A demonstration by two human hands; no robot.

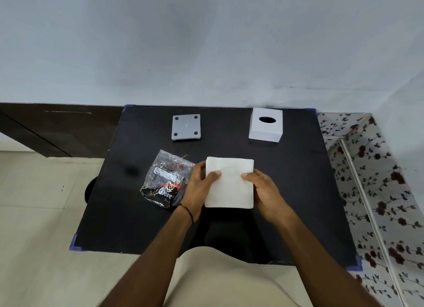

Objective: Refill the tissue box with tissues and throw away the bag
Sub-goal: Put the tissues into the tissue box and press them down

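Observation:
A square stack of white tissues (229,187) lies in the middle of the black table (298,192). My left hand (198,187) grips its left edge with the thumb on top, and my right hand (263,189) grips its right edge the same way. Just left of my left hand lies the crumpled clear plastic bag (164,180) with black and red print, emptied. The white tissue box (266,127) with an oval slot stands at the back right. Its grey base plate (186,127) with dark corner pads lies apart at the back middle.
The table stands against a pale wall. A pale tiled floor (34,215) lies to the left, with a dark round object (88,189) half hidden under the table's left edge. A floral-patterned surface (378,180) is to the right.

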